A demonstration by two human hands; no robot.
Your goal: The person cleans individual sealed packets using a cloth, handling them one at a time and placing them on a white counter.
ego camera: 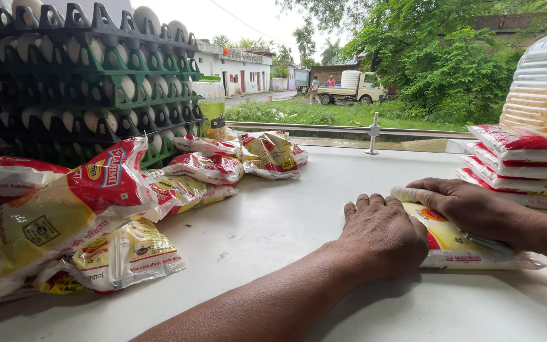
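Note:
A flat yellow, red and white food packet (457, 244) lies on the white counter (273, 215) at the right. My left hand (381, 234) rests palm down on the counter against the packet's left edge. My right hand (470, 206) lies on top of the packet, fingers curled over its far end, pressing it down.
Several similar packets (96, 215) are heaped at the left and further back (267, 155). Stacked green egg trays (83, 82) stand behind them, next to a bottle (212, 107). A neat stack of packets (527, 164) sits at the right under a clear plastic jar (546, 82).

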